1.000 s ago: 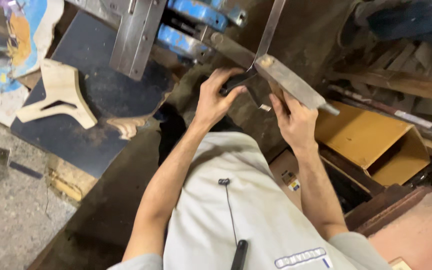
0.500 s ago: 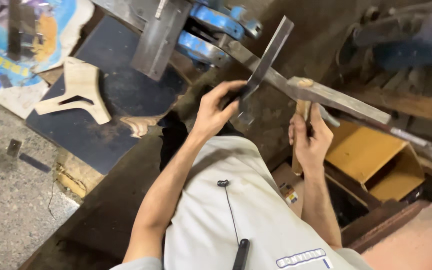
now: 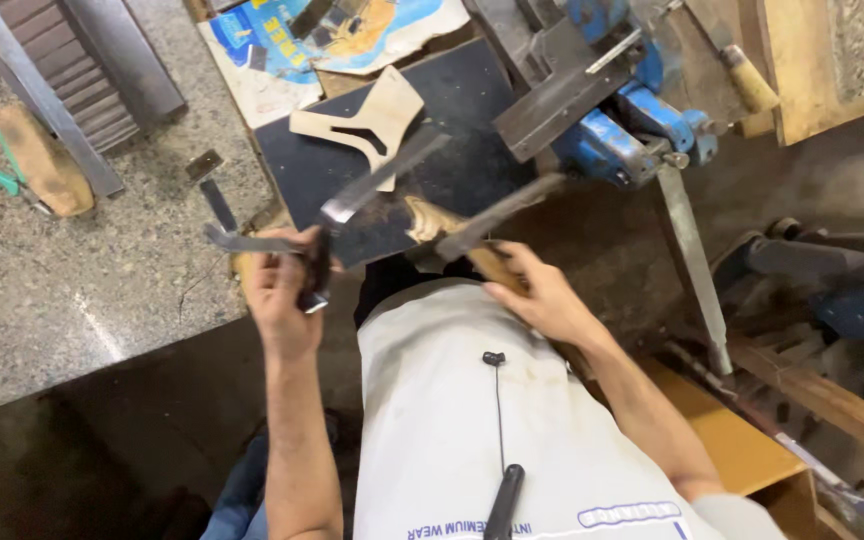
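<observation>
Two hands raised over the lap; left hand (image 3: 282, 290) clenched in a firm grip around a dark bent metal bar (image 3: 367, 185), blurred, slanting up over the black rectangular board (image 3: 452, 165); right hand (image 3: 542, 300) closed in a grip on the wooden handle of a hammer (image 3: 497, 225), dark head reaching toward the board's near edge. Torn blue and orange printed sheet (image 3: 352, 30) flat at the top, partly tucked under the board; pale wooden Y-shaped cutout (image 3: 357, 125) lying on the board, just beyond the bar. Blue bench vise (image 3: 617, 130) to the right; long flat steel strip (image 3: 692, 260) hanging below it; speckled grey stone bench (image 3: 102, 270) to the left.
</observation>
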